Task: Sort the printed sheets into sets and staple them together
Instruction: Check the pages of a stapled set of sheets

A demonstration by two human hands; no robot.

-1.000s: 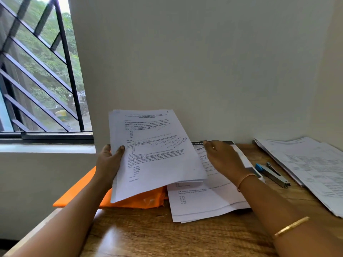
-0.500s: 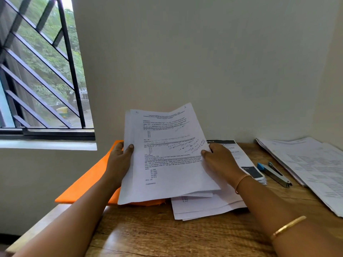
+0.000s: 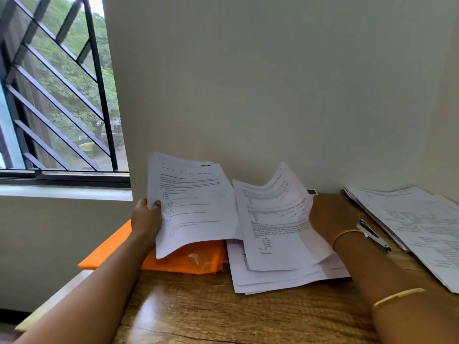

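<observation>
Left hand (image 3: 146, 217) pinches a stack of sheets (image 3: 193, 207). Right hand (image 3: 327, 217) holds one loose sheet (image 3: 273, 219), fingers hidden behind it.

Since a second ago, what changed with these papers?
The right hand took hold of the top sheet and drew it rightward off the sheaf, over the table pile. The left hand keeps gripping the sheaf; stapler and orange folder stayed put.

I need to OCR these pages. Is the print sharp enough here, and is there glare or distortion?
Head view: print on the white printed sheets gripped by the left hand is soft and unreadable; the curling white sheet in the right hand looks smeared too; daylight from the black-barred window leaves a pale glare patch on the brown wooden table.
</observation>
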